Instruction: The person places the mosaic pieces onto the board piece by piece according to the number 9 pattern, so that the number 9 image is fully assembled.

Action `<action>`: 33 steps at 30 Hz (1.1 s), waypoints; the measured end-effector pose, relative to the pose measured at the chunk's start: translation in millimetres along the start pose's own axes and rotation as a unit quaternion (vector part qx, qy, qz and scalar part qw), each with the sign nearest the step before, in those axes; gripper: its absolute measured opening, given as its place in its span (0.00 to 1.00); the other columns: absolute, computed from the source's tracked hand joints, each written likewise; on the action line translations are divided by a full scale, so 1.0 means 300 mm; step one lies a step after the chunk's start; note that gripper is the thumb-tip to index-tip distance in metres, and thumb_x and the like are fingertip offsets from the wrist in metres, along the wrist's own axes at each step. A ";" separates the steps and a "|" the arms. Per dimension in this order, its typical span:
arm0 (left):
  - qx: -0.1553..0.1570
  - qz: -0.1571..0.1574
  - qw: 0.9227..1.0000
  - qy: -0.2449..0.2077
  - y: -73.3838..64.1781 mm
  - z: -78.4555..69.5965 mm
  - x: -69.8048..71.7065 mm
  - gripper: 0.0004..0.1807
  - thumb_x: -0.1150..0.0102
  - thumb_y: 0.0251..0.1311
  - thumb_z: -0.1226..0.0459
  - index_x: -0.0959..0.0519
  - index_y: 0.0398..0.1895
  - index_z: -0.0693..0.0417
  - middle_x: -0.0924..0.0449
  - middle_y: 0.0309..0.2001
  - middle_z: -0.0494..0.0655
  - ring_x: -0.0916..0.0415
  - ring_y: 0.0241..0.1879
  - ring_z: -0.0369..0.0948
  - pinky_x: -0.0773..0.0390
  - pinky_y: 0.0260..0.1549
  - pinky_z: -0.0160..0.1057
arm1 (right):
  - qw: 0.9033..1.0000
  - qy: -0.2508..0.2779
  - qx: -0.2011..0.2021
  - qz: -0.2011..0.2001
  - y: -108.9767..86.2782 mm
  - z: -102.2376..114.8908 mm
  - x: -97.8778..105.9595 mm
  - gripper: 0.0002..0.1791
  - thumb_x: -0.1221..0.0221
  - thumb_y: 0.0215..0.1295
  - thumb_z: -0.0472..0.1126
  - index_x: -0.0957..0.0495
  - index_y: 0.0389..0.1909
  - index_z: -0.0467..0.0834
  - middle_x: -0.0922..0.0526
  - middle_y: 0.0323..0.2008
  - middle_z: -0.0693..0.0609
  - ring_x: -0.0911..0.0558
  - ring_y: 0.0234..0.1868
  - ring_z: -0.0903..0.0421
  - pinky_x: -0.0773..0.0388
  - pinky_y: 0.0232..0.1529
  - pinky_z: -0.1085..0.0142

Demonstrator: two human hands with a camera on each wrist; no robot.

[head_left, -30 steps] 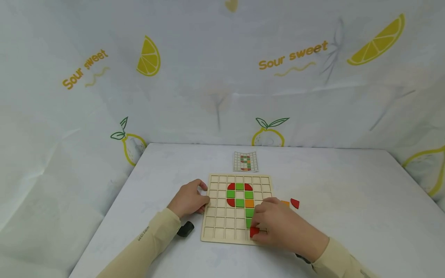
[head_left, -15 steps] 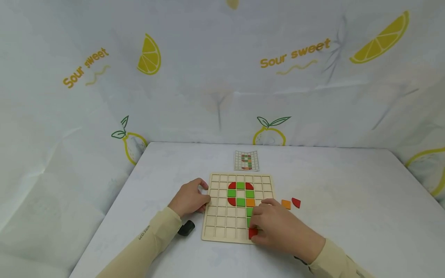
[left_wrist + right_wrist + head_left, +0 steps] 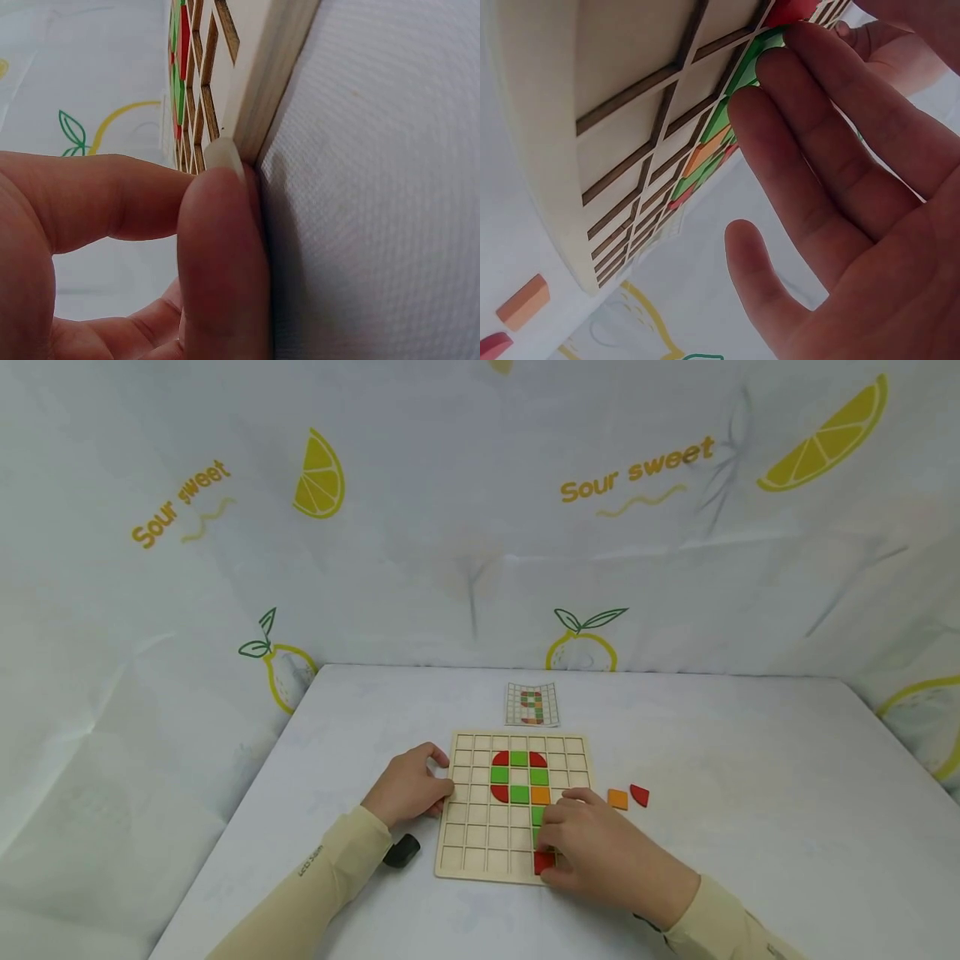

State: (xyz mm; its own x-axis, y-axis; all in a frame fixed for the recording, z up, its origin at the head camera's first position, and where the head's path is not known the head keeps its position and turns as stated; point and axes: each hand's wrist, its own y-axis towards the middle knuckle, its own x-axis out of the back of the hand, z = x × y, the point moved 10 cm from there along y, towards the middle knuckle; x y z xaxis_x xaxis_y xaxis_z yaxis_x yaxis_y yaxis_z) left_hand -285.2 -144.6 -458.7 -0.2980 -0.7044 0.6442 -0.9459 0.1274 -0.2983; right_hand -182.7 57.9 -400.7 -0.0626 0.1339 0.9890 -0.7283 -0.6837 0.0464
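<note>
A pale wooden grid board [image 3: 476, 836] lies on the white table. Green, red and orange tiles fill several of its cells; an orange square tile [image 3: 540, 796] sits in the middle of the pattern. My left hand [image 3: 408, 787] rests at the board's left edge, its thumb [image 3: 225, 240] and index finger touching the wooden side. Over the lower right of the board, my right hand [image 3: 600, 847] pinches a red tile [image 3: 543, 862] between thumb and index finger, just below the column of green tiles. The other fingers [image 3: 761, 131] stretch out above the board and hide part of its right side.
Right of the board lie a loose orange square tile [image 3: 617, 798] and a red quarter-circle tile [image 3: 640, 795]. A card [image 3: 512, 706] printed with a coloured grid pattern lies behind the board. A small black object [image 3: 402, 851] is beside the left wrist.
The right hand with the red tile has shifted slightly left, and the tile now sits in line under the green column. The left hand stays at the board's edge.
</note>
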 end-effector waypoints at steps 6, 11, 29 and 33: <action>0.002 0.002 1.000 -0.006 0.001 -0.003 -0.002 0.17 0.36 0.63 0.64 0.22 0.54 0.52 0.15 0.24 0.47 0.16 0.21 0.40 0.23 0.31 0.37 | 1.000 -0.003 0.004 -0.012 -0.005 -0.003 0.012 0.04 0.24 0.57 0.47 0.10 0.32 0.56 0.20 0.30 0.67 0.20 0.38 0.65 0.24 0.65 0.47; 0.001 0.001 1.000 -0.005 0.000 -0.010 0.000 0.17 0.36 0.63 0.63 0.22 0.55 0.52 0.15 0.24 0.47 0.16 0.21 0.40 0.24 0.31 0.37 | 1.000 0.015 -0.012 -0.018 -0.013 -0.044 0.037 0.03 0.26 0.58 0.46 0.10 0.32 0.56 0.18 0.31 0.67 0.20 0.39 0.65 0.24 0.65 0.47; -0.004 0.000 1.000 -0.006 -0.013 -0.007 -0.004 0.17 0.35 0.64 0.64 0.22 0.55 0.53 0.15 0.25 0.47 0.16 0.21 0.40 0.23 0.30 0.37 | 0.986 0.030 -0.152 -0.060 -0.163 -0.427 0.088 0.07 0.23 0.57 0.41 0.09 0.36 0.52 0.19 0.32 0.64 0.26 0.33 0.66 0.20 0.42 0.64; -0.006 0.001 1.000 -0.008 -0.010 -0.005 -0.007 0.16 0.35 0.64 0.64 0.22 0.55 0.53 0.15 0.26 0.47 0.16 0.21 0.40 0.22 0.30 0.37 | 0.986 0.036 -0.150 -0.061 -0.175 -0.453 0.072 0.09 0.22 0.56 0.41 0.10 0.37 0.51 0.21 0.33 0.64 0.25 0.35 0.65 0.20 0.42 0.64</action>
State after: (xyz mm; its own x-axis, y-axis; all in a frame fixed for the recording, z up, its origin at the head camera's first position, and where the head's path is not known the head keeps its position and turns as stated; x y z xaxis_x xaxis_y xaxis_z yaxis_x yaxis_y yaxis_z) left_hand -282.0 -142.4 -458.1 -0.2976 -0.7151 0.6326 -0.9468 0.1362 -0.2914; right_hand -238.4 194.2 -400.6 -0.0026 0.2599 0.9656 -0.9020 -0.4174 0.1099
